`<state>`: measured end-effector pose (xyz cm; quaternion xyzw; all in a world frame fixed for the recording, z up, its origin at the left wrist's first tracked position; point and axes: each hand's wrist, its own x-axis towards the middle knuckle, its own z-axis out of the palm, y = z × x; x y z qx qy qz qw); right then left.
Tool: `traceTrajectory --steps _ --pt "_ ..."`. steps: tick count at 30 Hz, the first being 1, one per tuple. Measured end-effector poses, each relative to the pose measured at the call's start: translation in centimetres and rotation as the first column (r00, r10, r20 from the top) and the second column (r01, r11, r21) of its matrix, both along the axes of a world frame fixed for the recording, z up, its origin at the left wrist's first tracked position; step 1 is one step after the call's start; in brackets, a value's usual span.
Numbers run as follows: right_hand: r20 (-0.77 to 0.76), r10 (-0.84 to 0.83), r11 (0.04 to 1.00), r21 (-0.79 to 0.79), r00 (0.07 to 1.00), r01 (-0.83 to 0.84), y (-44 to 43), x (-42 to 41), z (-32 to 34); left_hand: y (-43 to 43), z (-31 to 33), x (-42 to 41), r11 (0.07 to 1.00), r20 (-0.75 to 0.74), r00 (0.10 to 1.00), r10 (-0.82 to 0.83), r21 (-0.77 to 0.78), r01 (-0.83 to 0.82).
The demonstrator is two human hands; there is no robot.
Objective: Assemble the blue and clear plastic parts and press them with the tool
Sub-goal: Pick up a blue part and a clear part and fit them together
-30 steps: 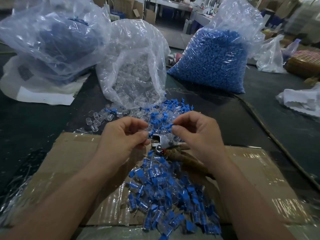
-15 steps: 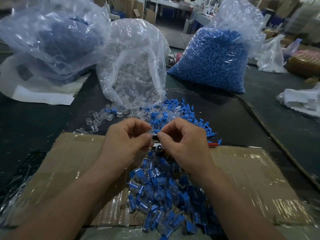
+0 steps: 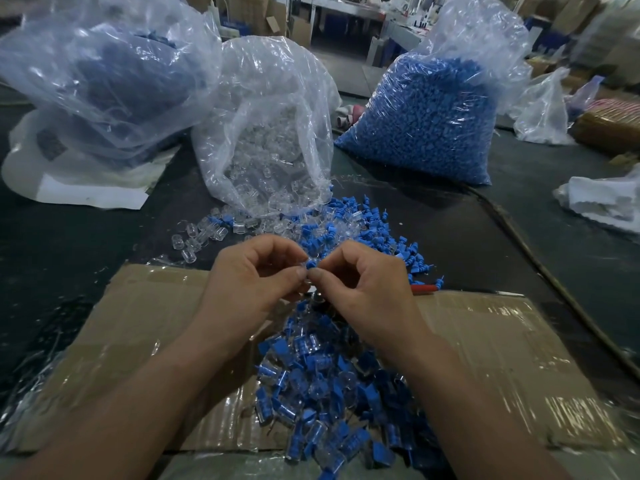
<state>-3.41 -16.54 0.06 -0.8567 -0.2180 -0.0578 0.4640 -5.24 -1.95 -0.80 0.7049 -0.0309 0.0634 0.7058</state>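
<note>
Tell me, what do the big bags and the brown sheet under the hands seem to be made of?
Bags: thin plastic film, it seems: see-through, crinkled, glinting.
Sheet: cardboard, probably: matte brown, under glossy, wrinkled clear tape or film.

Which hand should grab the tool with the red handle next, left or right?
Probably the right. The tool's red handle shows just past the right hand, on its outer side. The left hand is farther off, across the blue part that both hands pinch.
</note>
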Motion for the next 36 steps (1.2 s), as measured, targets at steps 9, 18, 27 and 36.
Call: traceTrajectory --steps 9,18,27,36 --pt "0.008 0.038 0.997 0.063 0.999 -0.039 -0.1 0.1 0.5 0.3 0.3 0.0 0.997 -0.042 0.999 -0.016 -0.075 0.012" --pt "-0.014 0.156 0.978 0.144 0.988 -0.153 -0.4 -0.1 0.2 0.4 0.7 -0.1 0.965 -0.216 0.968 -0.128 -0.252 0.071" --pt "0.099 0.106 0.980 0.161 0.989 -0.121 -0.8 0.2 -0.2 0.5 0.4 0.0 0.922 -0.241 0.943 -0.228 -0.364 0.130" --pt "0.167 0.111 0.988 0.088 0.980 -0.127 -1.1 0.4 -0.1 0.5 0.2 0.2 0.920 -0.232 0.944 -0.236 -0.367 0.140"
